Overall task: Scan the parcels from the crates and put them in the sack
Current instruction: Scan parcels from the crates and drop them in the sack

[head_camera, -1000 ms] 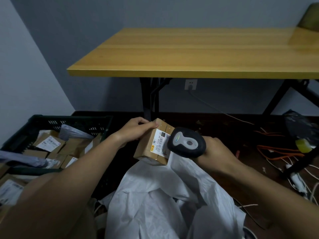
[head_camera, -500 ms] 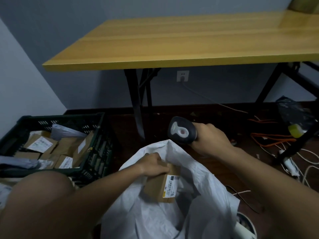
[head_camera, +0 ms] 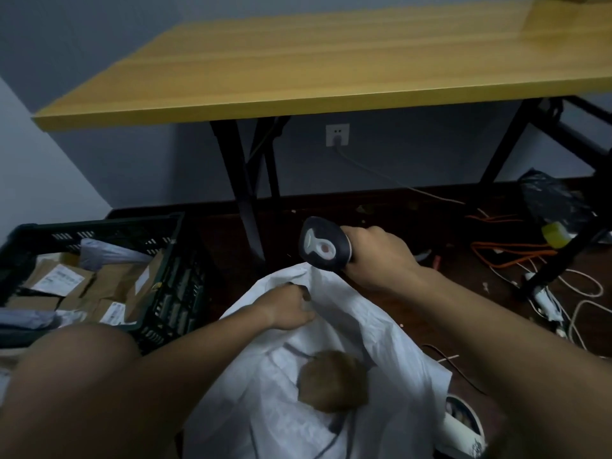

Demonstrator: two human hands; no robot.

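- Brown parcel (head_camera: 332, 380), blurred, lying low inside the white sack (head_camera: 390, 329), free of both hands.
- Left hand (head_camera: 291, 308) at the sack's near-left rim, fingers curled onto the white fabric; seems to pinch the edge, though blur hides the exact hold.
- Right hand (head_camera: 381, 256) clamped round the grip of the scanner (head_camera: 323, 243), held just above the sack's far rim, head turned toward the crate side.
- Green crate (head_camera: 165, 260) to the left on the floor, loaded with more labelled parcels (head_camera: 63, 281) and grey mailers.
- Likely risk: sack mouth slumping shut if the left hand lets go, so the next parcel lands on the floor.
- Further risk: limp fabric snagging on the scanner, held so near the rim.
- Loose cables (head_camera: 516, 256) on the floor at right, well apart from the sack.
- Yellow worktop (head_camera: 331, 67) behind, above everything.
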